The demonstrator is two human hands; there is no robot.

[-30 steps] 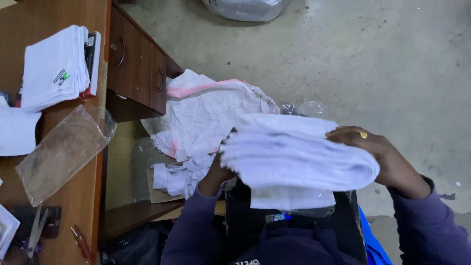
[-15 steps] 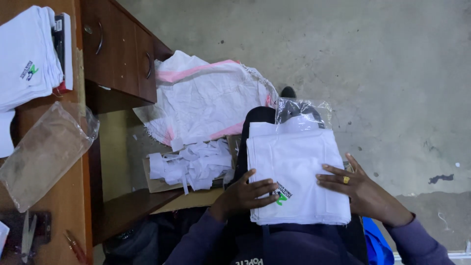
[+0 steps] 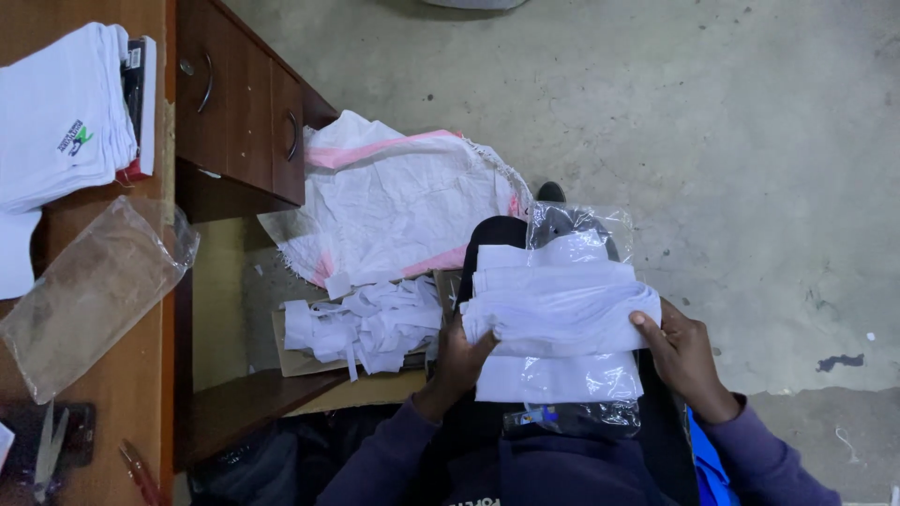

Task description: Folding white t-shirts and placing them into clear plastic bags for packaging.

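Note:
A folded white garment lies across my lap, on top of a clear plastic bag that sticks out beyond it. My left hand grips the garment's left edge, fingers curled under the fold. My right hand holds the right edge, thumb on top. Both hands are in dark purple sleeves.
A wooden desk on the left carries a stack of folded white shirts, an empty clear bag, scissors and a red pen. A white sack and cloth scraps on cardboard lie on the concrete floor.
The garment lay flat on my lap under both palms; now it is folded over into a thicker bundle, held at both ends. The view has shifted slightly right.

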